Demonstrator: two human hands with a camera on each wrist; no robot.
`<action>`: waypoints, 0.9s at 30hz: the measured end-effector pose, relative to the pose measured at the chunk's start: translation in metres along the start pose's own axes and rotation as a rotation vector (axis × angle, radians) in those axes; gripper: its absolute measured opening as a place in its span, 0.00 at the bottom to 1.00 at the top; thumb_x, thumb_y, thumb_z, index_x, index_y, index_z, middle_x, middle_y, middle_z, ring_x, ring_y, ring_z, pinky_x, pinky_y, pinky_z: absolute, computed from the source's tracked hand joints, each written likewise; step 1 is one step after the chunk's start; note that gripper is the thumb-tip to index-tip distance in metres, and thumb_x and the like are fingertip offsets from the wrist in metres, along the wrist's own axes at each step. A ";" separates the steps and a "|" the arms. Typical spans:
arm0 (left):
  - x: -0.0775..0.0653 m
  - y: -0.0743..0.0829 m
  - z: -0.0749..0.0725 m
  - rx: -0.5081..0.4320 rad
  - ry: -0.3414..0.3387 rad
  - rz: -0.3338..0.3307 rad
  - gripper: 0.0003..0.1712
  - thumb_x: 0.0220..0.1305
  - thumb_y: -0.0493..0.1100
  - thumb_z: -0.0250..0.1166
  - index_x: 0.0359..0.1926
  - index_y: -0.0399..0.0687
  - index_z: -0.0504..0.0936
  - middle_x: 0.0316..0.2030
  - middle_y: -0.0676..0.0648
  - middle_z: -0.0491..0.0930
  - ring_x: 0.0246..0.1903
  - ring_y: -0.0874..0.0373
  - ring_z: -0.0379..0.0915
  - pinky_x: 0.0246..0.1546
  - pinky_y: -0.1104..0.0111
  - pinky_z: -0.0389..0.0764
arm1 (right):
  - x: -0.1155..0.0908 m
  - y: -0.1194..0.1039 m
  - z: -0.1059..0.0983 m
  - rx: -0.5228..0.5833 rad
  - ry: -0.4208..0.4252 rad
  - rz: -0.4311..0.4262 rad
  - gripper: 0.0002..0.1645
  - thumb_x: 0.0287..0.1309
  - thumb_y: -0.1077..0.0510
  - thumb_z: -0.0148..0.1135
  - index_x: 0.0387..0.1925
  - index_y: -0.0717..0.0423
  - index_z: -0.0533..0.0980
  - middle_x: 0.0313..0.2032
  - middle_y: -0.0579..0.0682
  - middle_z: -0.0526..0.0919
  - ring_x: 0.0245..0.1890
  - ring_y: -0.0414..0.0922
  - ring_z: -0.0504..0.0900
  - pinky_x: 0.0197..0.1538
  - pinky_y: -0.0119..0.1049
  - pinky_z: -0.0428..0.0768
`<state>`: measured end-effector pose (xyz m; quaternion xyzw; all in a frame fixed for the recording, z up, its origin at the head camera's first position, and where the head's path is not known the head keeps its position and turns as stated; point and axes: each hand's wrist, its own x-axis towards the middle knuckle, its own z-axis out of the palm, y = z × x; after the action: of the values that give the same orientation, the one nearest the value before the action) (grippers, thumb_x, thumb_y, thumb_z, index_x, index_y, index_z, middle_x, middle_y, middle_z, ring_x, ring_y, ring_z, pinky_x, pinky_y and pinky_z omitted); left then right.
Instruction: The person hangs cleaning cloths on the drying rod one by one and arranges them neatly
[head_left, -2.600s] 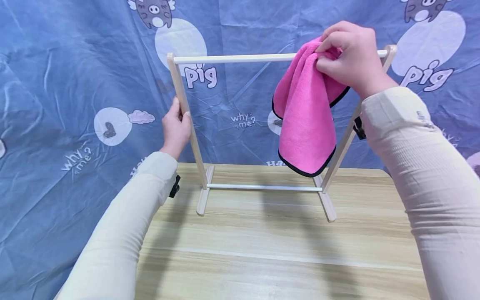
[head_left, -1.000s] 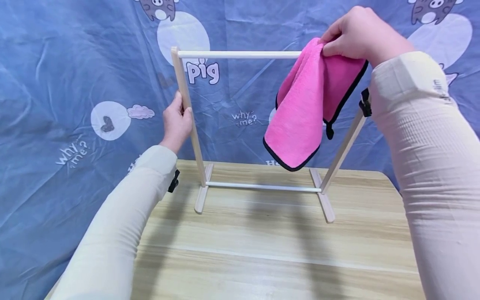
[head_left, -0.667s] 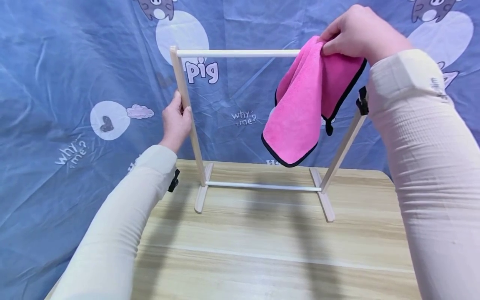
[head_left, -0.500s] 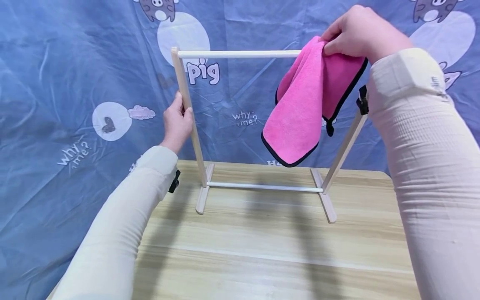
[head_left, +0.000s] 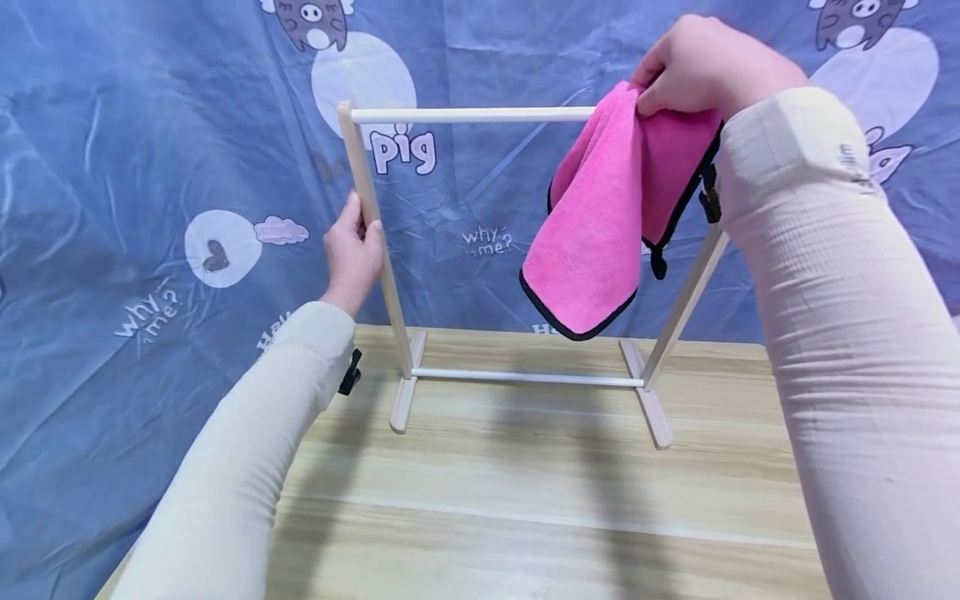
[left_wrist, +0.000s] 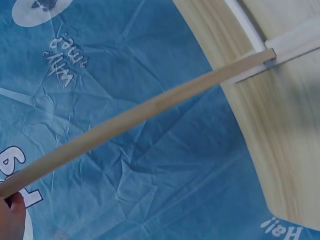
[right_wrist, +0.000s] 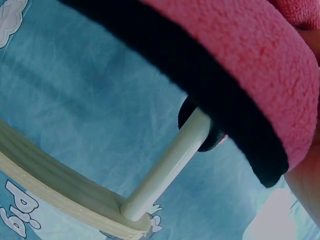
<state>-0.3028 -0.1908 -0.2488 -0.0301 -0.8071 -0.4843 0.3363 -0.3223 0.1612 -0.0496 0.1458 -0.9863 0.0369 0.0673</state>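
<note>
In the head view a pink towel (head_left: 588, 242) with black edging drapes at the right part of the top rail (head_left: 472, 116) of a small wooden rack. My right hand (head_left: 701, 67) pinches the towel's upper fold between thumb and fingers. A black loop (head_left: 658, 265) dangles from its rear corner. My left hand (head_left: 354, 258) grips the rack's left post (head_left: 390, 283), fingers behind it and thumb in front. The left wrist view shows that post (left_wrist: 130, 120) slanting toward its foot. In the right wrist view, the rail (right_wrist: 167, 167) emerges from under the towel's black edge (right_wrist: 200, 65).
The rack's feet (head_left: 656, 421) stand on a light wood table (head_left: 480, 533). A thin lower bar (head_left: 525, 377) joins them. Close behind hangs a blue printed curtain (head_left: 465, 200), which also covers the left side. The right sleeve hides part of the right post (head_left: 686, 304).
Since the earliest frame, my right hand has risen and the towel has spread rightward, baring its black loop. Over the last half second little moves. The left hand keeps its hold on the post.
</note>
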 end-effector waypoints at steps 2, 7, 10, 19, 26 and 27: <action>-0.002 0.000 0.000 0.001 0.018 -0.002 0.22 0.62 0.30 0.51 0.58 0.44 0.70 0.47 0.39 0.78 0.44 0.54 0.75 0.46 0.64 0.78 | -0.001 -0.001 0.001 0.011 -0.003 0.003 0.22 0.58 0.56 0.52 0.54 0.59 0.73 0.36 0.54 0.78 0.40 0.48 0.66 0.33 0.39 0.67; -0.006 0.004 0.001 0.087 0.131 0.071 0.33 0.59 0.31 0.54 0.66 0.46 0.62 0.63 0.42 0.67 0.60 0.55 0.64 0.62 0.70 0.63 | -0.001 -0.004 -0.002 0.012 -0.004 -0.001 0.21 0.58 0.56 0.52 0.53 0.58 0.73 0.35 0.52 0.77 0.39 0.48 0.66 0.29 0.37 0.69; -0.008 0.010 0.005 0.161 0.202 0.195 0.37 0.59 0.33 0.56 0.69 0.42 0.56 0.69 0.42 0.52 0.70 0.57 0.44 0.69 0.72 0.42 | 0.000 -0.005 -0.004 -0.004 -0.003 -0.004 0.21 0.58 0.57 0.52 0.53 0.58 0.73 0.31 0.48 0.76 0.38 0.47 0.65 0.28 0.36 0.69; -0.022 0.035 0.038 0.108 0.094 0.487 0.31 0.61 0.37 0.57 0.64 0.33 0.62 0.66 0.37 0.59 0.68 0.50 0.49 0.70 0.67 0.44 | 0.001 -0.006 -0.002 0.015 -0.011 0.006 0.21 0.58 0.57 0.52 0.52 0.57 0.73 0.29 0.46 0.76 0.37 0.47 0.66 0.28 0.35 0.69; -0.032 0.048 0.069 -0.195 -0.098 0.230 0.24 0.61 0.37 0.60 0.58 0.34 0.72 0.53 0.37 0.76 0.53 0.50 0.74 0.54 0.70 0.73 | 0.004 -0.005 -0.003 0.013 0.003 -0.004 0.20 0.58 0.57 0.53 0.52 0.57 0.74 0.26 0.42 0.75 0.36 0.46 0.66 0.28 0.35 0.69; -0.034 0.050 0.073 -0.238 -0.118 0.191 0.23 0.60 0.37 0.61 0.57 0.34 0.73 0.51 0.37 0.77 0.51 0.50 0.75 0.52 0.70 0.75 | 0.004 -0.005 -0.002 0.017 0.002 -0.004 0.20 0.58 0.57 0.53 0.52 0.57 0.74 0.26 0.41 0.74 0.36 0.46 0.66 0.28 0.35 0.69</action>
<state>-0.2953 -0.0967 -0.2520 -0.1746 -0.7559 -0.5396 0.3272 -0.3245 0.1552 -0.0463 0.1482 -0.9856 0.0451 0.0672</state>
